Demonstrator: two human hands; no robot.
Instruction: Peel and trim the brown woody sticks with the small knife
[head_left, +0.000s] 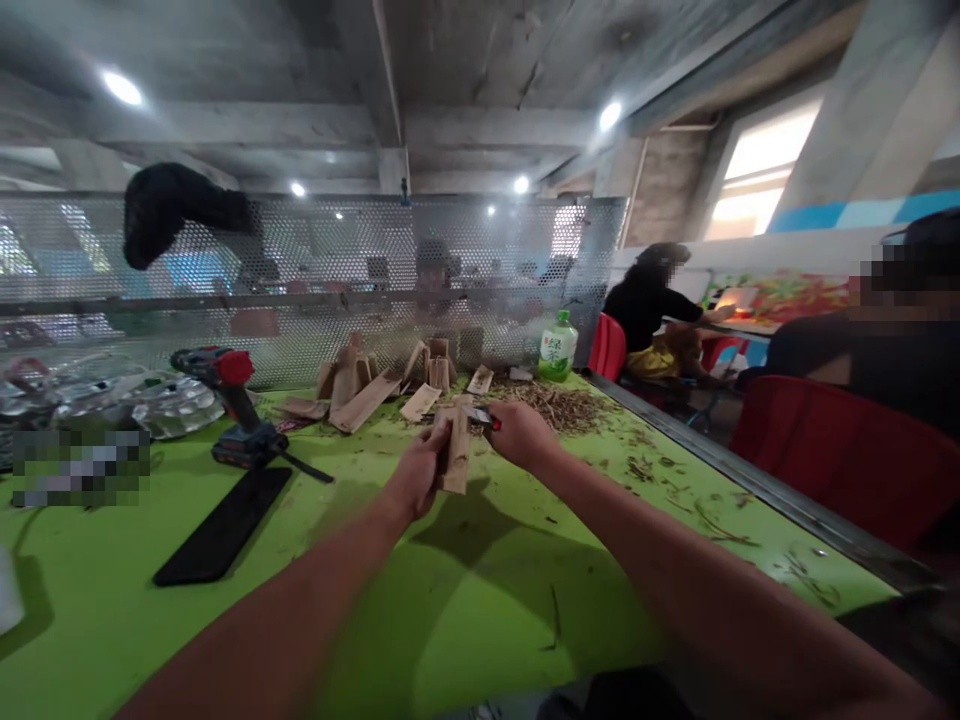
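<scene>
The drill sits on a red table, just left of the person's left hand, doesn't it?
Not quite: the head view shows the table is green, not red. The drill does sit on it, just left of the person's left hand.

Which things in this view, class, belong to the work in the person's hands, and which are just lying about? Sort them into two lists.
Part of the work: left hand, right hand, wooden strip, small blade, wood shavings, cut wooden pieces.

Lying about: cordless drill, plastic bottle, black flat bar.
</scene>
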